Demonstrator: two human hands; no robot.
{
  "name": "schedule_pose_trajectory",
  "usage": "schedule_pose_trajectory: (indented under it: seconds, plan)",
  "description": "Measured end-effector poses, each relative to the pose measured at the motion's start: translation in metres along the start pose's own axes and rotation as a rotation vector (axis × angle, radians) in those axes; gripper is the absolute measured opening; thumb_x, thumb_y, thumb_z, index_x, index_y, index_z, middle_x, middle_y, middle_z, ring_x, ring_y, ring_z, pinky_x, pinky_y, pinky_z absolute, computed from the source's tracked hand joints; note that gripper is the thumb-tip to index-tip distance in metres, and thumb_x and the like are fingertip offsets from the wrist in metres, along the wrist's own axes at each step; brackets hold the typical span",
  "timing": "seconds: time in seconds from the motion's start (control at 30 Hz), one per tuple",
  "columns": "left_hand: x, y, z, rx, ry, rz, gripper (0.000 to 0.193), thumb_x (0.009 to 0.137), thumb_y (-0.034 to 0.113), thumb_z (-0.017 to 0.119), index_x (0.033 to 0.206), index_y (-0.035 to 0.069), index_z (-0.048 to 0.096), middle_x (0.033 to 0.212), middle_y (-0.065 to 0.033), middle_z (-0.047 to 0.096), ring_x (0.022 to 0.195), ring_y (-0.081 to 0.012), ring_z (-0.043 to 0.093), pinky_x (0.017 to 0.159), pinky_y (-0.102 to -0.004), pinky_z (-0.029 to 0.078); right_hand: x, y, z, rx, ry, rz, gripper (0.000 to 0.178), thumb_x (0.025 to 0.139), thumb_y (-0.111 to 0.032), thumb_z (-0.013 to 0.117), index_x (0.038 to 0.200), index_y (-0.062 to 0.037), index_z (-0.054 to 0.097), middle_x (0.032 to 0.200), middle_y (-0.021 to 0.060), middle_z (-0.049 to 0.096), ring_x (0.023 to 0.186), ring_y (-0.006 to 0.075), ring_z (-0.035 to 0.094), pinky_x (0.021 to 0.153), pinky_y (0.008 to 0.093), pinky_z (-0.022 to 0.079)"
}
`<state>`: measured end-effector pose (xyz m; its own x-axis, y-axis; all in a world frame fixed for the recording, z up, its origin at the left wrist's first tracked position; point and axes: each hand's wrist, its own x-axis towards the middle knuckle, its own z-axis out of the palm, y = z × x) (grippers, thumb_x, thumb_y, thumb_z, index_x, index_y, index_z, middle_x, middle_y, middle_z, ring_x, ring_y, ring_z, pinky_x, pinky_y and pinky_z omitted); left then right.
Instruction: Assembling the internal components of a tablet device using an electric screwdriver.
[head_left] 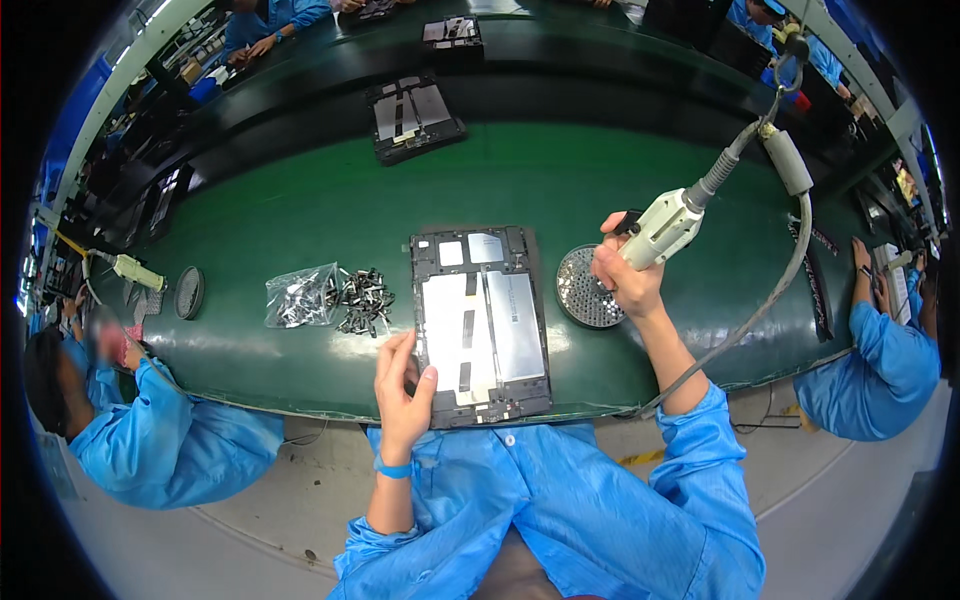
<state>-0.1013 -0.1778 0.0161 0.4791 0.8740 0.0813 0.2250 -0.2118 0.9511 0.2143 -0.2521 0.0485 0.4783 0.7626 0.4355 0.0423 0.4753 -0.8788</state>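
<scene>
An opened tablet [458,330] lies on the green bench right in front of me, its silver battery panels and black frame exposed. My left hand [404,392] grips its lower left edge, thumb over the rim and fingers along the side. Raised to the right, my right hand [632,282] is wrapped round a pale electric screwdriver [662,230], which hangs from a grey cable. The screwdriver's tip points down at a round screw tray [578,290] with many small holes; my fingers hide where the tip ends.
Left of the tablet lie a heap of small black and silver parts [366,300] and a clear plastic bag [302,296] of similar pieces. Another opened tablet [412,116] rests at the far side. The cable [765,300] loops down on the right. Co-workers in blue sit on both sides.
</scene>
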Motion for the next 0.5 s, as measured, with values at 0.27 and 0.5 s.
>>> schedule_pose_trajectory:
  seconds: [0.27,0.5]
  plan:
    - [0.018,-0.005,0.002,0.343,-0.020,0.291,0.050,0.078,0.021,0.067,0.120,-0.005,0.056,0.115,-0.0164,0.053,0.105,-0.0319,0.048,0.093,-0.0406,0.038,-0.007,0.011,0.001,0.071,0.060,0.042,0.022,0.084,0.003,0.057,0.104,-0.0003,0.048,0.060,-0.0014,0.047,0.044,0.0057,0.042,0.044,0.0226,0.039]
    - [0.017,-0.003,0.003,0.427,-0.033,0.277,0.050,0.078,0.022,0.067,0.120,-0.003,0.056,0.112,-0.0152,0.054,0.104,-0.0302,0.049,0.093,-0.0384,0.036,-0.008,0.014,0.003,-0.013,0.044,0.072,0.020,0.087,-0.004,0.053,0.105,-0.0009,0.044,0.058,-0.0002,0.044,0.042,0.0065,0.040,0.048,0.0253,0.041]
